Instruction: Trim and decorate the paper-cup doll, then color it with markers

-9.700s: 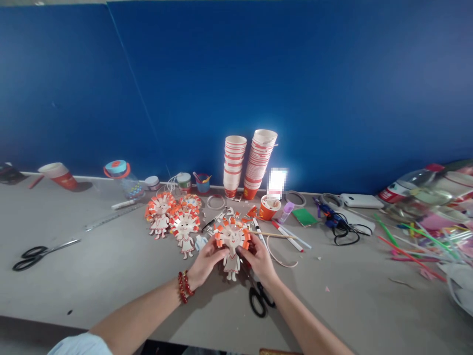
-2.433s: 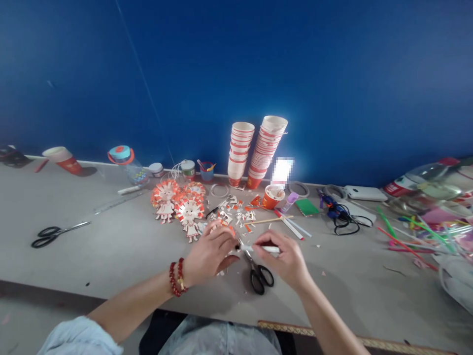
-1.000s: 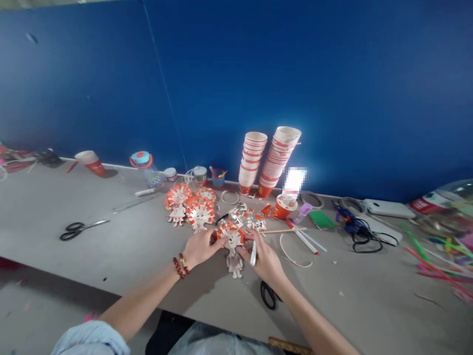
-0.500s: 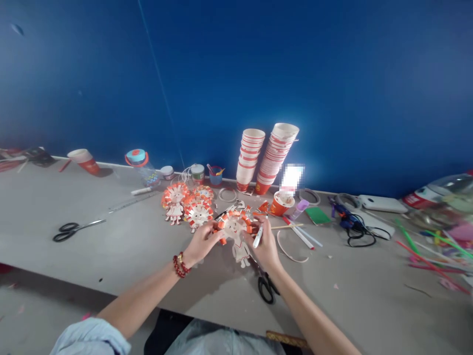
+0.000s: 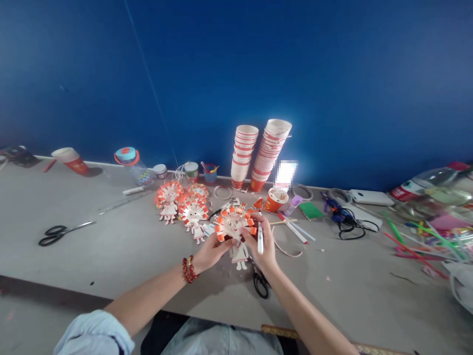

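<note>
Between my hands is a paper doll (image 5: 239,252) with a round smiling face, a curled orange-and-white fringe and a white dress. My left hand (image 5: 212,255) pinches the doll at the lower left of its head, thumb in front. My right hand (image 5: 263,249) grips its right side with the thumb near the neck, and also keeps a white marker (image 5: 260,239) upright against the fingers. Black-handled scissors (image 5: 261,285) lie on the table below my right hand, their blades partly hidden. Similar finished-looking dolls (image 5: 193,212) lie to the left of my hands.
Two tall stacks of paper cups (image 5: 244,158) stand by the blue wall. A lit phone-like blur (image 5: 286,173) rises behind an orange cup (image 5: 276,199). More scissors (image 5: 55,235) lie left, beyond them a tipped cup (image 5: 72,160). A glue gun (image 5: 342,214), pipe cleaners (image 5: 417,251) and bottles (image 5: 424,185) lie right.
My left hand has shifted from the left edge of the doll's head down towards its neck. My right thumb has moved in to the neck, and the marker stands more upright. The view has turned slightly right.
</note>
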`<state>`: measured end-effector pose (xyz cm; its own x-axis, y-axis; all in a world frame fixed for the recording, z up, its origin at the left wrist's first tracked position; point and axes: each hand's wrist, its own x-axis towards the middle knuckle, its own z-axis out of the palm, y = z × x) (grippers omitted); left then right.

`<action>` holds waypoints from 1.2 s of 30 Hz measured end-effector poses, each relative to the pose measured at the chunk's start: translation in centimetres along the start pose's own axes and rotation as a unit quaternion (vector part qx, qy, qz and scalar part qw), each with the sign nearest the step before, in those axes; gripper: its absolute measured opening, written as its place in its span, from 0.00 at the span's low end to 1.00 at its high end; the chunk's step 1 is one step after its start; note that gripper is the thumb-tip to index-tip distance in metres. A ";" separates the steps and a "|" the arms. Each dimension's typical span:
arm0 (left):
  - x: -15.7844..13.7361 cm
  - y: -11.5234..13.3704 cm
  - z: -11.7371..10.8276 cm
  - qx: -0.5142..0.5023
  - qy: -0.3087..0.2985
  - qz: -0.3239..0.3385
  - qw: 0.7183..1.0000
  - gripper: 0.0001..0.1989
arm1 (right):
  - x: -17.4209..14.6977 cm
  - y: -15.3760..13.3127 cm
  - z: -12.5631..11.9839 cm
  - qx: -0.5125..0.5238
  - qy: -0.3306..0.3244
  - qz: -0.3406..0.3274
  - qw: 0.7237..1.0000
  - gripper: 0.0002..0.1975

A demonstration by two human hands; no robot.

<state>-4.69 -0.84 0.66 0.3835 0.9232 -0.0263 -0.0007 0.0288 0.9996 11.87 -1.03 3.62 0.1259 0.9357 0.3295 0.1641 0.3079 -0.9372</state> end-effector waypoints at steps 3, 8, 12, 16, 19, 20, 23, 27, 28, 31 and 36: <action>-0.1 -0.1 0.6 -0.014 0.020 -0.026 0.999 0.20 | -0.1 -0.1 -0.3 -0.027 -0.018 0.005 0.999 0.16; -0.5 0.0 0.6 -0.029 0.061 -0.046 0.997 0.22 | -0.8 0.8 -2.5 -0.039 -0.034 0.021 0.998 0.22; -0.5 -0.4 0.5 -0.044 0.091 -0.058 0.993 0.24 | -2.7 0.4 -3.8 -0.015 0.003 -0.041 0.999 0.22; -0.5 -0.8 0.6 -0.047 0.091 -0.038 0.994 0.25 | -4.2 -1.6 -3.4 -0.106 -0.018 -0.130 0.986 0.10; -0.5 -0.8 0.7 -0.046 0.098 -0.027 0.994 0.22 | -4.1 -2.3 -2.6 -0.128 -0.032 -0.162 0.978 0.09; -0.5 -0.9 0.7 -0.046 0.105 -0.026 0.993 0.21 | -3.9 -2.3 -2.3 -0.127 -0.042 -0.169 0.977 0.09; -0.6 -1.1 0.6 -0.052 0.116 -0.031 0.991 0.20 | -3.6 -1.6 -2.0 -0.119 -0.058 -0.164 0.977 0.07; -0.6 -1.6 0.7 -0.056 0.105 -0.040 0.992 0.20 | -4.0 -0.6 -1.7 -0.123 -0.048 -0.113 0.985 0.05; -0.6 -1.7 0.7 -0.058 0.102 -0.041 0.992 0.20 | -4.2 -0.3 -1.7 -0.121 -0.040 -0.101 0.987 0.05; -0.6 -1.7 1.1 -0.060 0.099 -0.045 0.992 0.18 | -4.8 0.3 -1.5 -0.109 -0.023 -0.081 0.990 0.03; -0.7 -1.7 1.7 -0.062 0.091 -0.047 0.993 0.17 | -5.1 1.0 -1.5 -0.103 -0.020 -0.075 0.992 0.02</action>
<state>-3.44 -2.21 -1.02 0.2145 0.9678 -0.1313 -0.0908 0.1537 0.9839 12.89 -5.79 1.13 0.0471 0.8895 0.4545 0.3747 0.4060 -0.8335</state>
